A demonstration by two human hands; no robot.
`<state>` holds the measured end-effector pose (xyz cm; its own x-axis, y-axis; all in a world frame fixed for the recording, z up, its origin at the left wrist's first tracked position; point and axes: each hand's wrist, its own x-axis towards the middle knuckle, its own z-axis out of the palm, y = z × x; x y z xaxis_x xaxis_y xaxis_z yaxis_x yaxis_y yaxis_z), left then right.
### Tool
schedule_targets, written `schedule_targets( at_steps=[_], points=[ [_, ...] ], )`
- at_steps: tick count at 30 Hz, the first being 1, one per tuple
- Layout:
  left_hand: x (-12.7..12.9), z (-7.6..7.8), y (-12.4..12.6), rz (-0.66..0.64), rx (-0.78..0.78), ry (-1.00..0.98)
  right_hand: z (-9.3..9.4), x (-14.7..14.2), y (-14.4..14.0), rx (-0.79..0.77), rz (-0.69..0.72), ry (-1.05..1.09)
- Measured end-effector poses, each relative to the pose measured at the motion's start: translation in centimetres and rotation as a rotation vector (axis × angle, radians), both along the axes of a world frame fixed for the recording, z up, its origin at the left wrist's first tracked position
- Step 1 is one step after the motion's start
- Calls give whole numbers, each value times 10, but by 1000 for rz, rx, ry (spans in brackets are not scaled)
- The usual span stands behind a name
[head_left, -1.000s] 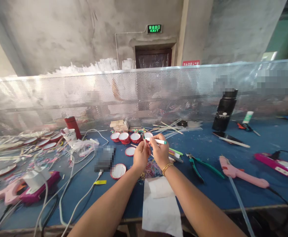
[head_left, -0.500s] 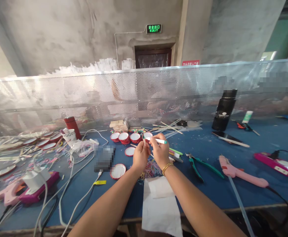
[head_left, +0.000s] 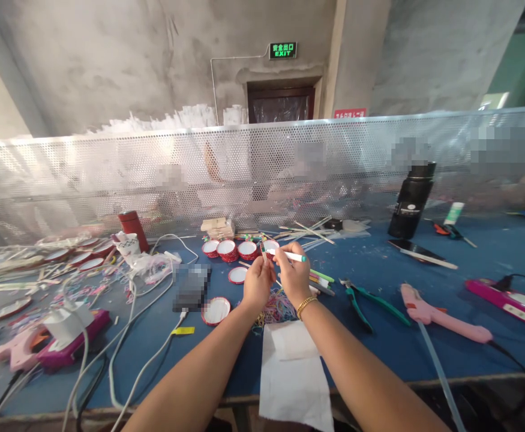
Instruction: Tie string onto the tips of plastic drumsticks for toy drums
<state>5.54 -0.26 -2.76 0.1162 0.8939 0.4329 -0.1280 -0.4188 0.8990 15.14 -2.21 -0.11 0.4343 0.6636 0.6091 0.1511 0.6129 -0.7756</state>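
My right hand (head_left: 294,275) is closed on a white marker pen (head_left: 295,257) with a green end. The pen's tip points left, towards a small wooden stick (head_left: 264,254) with a dark green mark near its top. My left hand (head_left: 257,284) pinches that stick upright; whether the tip touches it I cannot tell. Just beyond the hands stand red-rimmed, white-faced discs (head_left: 247,249), some stacked. Under the hands lies a heap of coloured elastic loops (head_left: 278,308), partly hidden. A white cloth or paper (head_left: 294,384) hangs over the table edge between my forearms.
Right of my hands lie several markers (head_left: 320,278), green-handled pliers (head_left: 381,303) and a pink glue gun (head_left: 442,315). A black flask (head_left: 410,204) stands farther back. On the left are a phone (head_left: 191,288), white cables (head_left: 122,336) and a purple power strip (head_left: 75,342).
The whole view has shifted slightly. Both hands keep nearly the same pose, with the marker and the stick held close together.
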Motion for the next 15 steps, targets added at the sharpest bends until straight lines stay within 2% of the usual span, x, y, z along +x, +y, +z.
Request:
schedule_targets(
  at_steps=[4, 10, 15],
  points=[
    [0, -3, 2, 17, 15, 44, -1, -2, 0, 3, 44, -1],
    [0, -3, 2, 10, 1, 31, -2, 1, 2, -24, -4, 17],
    [0, -1, 1, -1, 2, 13, -2, -1, 1, -6, 53, 10]
  ],
)
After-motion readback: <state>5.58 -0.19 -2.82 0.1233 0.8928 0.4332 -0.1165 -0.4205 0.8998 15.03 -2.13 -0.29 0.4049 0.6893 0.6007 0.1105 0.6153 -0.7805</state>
